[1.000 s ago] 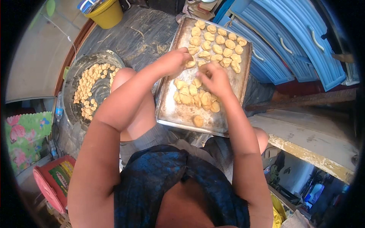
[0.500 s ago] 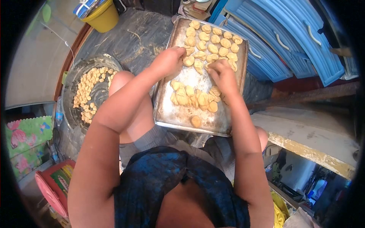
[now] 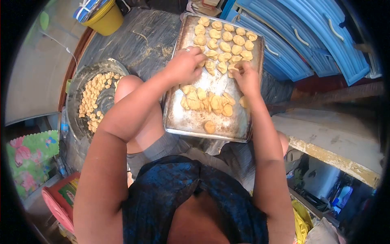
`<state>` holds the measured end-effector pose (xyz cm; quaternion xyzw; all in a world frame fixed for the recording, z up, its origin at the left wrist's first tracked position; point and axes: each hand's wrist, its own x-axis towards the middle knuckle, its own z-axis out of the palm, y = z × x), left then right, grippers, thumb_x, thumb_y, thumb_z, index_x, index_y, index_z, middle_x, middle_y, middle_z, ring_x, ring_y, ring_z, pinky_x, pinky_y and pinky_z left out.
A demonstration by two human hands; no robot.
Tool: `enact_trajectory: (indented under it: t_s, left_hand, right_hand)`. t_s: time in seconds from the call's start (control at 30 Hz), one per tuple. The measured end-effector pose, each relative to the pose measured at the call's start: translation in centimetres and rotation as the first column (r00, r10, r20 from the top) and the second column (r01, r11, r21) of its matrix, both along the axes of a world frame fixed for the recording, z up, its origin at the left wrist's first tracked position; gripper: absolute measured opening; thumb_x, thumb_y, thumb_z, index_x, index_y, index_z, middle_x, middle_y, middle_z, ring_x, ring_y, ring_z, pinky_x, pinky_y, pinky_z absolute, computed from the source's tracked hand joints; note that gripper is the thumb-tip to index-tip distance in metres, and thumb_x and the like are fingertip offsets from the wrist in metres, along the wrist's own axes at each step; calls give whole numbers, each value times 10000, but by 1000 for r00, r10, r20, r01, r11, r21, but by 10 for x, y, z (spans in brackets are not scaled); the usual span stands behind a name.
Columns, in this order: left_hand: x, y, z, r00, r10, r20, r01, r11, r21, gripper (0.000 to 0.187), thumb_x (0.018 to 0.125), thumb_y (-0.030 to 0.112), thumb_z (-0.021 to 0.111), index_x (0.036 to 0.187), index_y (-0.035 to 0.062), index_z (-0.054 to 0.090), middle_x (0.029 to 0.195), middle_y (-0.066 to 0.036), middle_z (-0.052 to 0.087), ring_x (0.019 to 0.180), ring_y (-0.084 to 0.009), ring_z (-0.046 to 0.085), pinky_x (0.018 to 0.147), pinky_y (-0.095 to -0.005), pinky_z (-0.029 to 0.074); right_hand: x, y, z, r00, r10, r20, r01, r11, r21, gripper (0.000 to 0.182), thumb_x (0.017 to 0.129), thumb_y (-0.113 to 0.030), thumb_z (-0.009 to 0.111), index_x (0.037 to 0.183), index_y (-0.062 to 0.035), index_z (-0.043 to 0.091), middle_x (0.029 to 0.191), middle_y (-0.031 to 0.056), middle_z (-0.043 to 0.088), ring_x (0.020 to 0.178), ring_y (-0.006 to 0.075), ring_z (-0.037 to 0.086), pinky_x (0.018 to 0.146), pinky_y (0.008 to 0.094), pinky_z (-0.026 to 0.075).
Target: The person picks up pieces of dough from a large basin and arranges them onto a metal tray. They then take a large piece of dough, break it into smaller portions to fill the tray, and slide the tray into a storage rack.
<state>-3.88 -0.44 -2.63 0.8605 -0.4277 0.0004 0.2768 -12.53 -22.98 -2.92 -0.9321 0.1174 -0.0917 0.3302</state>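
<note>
A worn metal baking tray (image 3: 187,122) rests across my lap and holds yellowish dough pieces. Toward its far end, the dough pieces (image 3: 224,47) lie in rows; nearer me is a loose heap of them (image 3: 202,99), plus a single round piece (image 3: 209,127). My right hand (image 3: 248,81) pinches a dough piece (image 3: 232,71) at the front of the rows, on the right side. Over the tray's left side, my left hand (image 3: 185,66) is closed with its fingers curled down beside the rows. Whatever lies under those fingers is hidden.
On the floor at left stands a wide dark basin (image 3: 75,110) holding many small dough pieces. A yellow bucket (image 3: 106,20) is at the back left. Blue drawers (image 3: 280,40) flank the tray on the right, with a worn wooden ledge (image 3: 325,156) closer to me.
My right hand has moved slightly right and toward me, to a dough piece at the front row's right part. My left hand has shifted slightly right, its fingers lower over the tray.
</note>
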Motion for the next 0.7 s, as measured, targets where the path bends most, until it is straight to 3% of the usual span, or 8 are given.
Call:
enact_trajectory:
  t_s: [0.07, 0.17, 0.23, 0.37, 0.4, 0.53, 0.6, 0.7]
  left_hand:
    - [-3, -8, -3, 969, -129, 209, 143, 988, -51, 309, 716, 178, 657, 1014, 107, 619, 967, -63, 564, 961, -262, 539, 823, -380, 424]
    - [0, -20, -14, 955, -160, 250, 144, 986, 83, 256, 717, 209, 671, 953, 121, 626, 959, -40, 558, 989, -221, 509, 848, -352, 377]
    - [-1, -24, -17, 954, -156, 254, 119, 981, 153, 241, 718, 215, 673, 932, 116, 626, 959, -38, 555, 982, -215, 508, 851, -345, 368]
    - [-3, -31, -12, 957, -106, 270, 70, 988, 140, 199, 740, 207, 648, 908, 104, 619, 931, -27, 555, 981, -214, 503, 871, -355, 345]
    - [-4, -32, -11, 959, -70, 275, 43, 994, 104, 207, 745, 208, 640, 923, 105, 615, 925, -25, 555, 981, -211, 501, 875, -360, 340]
    - [-8, -41, -13, 943, -96, 320, 106, 994, -16, 239, 752, 212, 631, 969, 115, 605, 933, -23, 552, 988, -205, 496, 877, -370, 337]
    - [-7, -46, -18, 941, -169, 293, 120, 977, 178, 283, 749, 222, 637, 1010, 117, 594, 963, -24, 545, 1002, -204, 494, 883, -375, 334]
    - [-8, -46, -21, 884, -150, 443, 109, 987, 117, 167, 766, 221, 597, 899, 121, 601, 878, -44, 546, 1007, -203, 494, 862, -371, 318]
  right_hand:
    - [-3, -4, -2, 999, 32, 24, -30, 998, -63, 228, 731, -152, 700, 907, -40, 607, 885, 146, 597, 777, 270, 601, 707, 356, 470]
    - [-22, -13, 22, 998, 39, 42, -36, 998, -59, 270, 732, -176, 717, 918, -21, 598, 873, 125, 585, 773, 239, 596, 680, 317, 477]
    - [-40, -32, 41, 887, 299, -351, -331, 943, -34, 306, 689, -163, 728, 931, -30, 595, 871, 128, 574, 787, 277, 597, 697, 341, 479]
    - [-57, -44, 25, 756, 501, -421, -565, 824, -34, 342, 677, -179, 696, 995, -86, 609, 920, 173, 605, 890, 321, 593, 799, 393, 459]
    - [-55, -46, 24, 758, 498, -420, -563, 825, -38, 342, 677, -179, 696, 995, -86, 609, 920, 173, 605, 890, 321, 593, 799, 393, 459]
    - [-39, -35, 19, 969, 120, -217, -136, 989, -60, 273, 677, -168, 712, 909, -39, 647, 819, 163, 632, 761, 289, 619, 696, 372, 484]
    - [-25, -31, 18, 994, -102, -42, 103, 995, 7, 237, 703, -180, 703, 882, -34, 654, 816, 158, 631, 735, 286, 617, 673, 360, 484]
    - [-18, -29, 0, 996, 2, 91, 13, 986, -166, 214, 729, -194, 693, 872, -39, 659, 844, 137, 608, 777, 288, 603, 717, 357, 480]
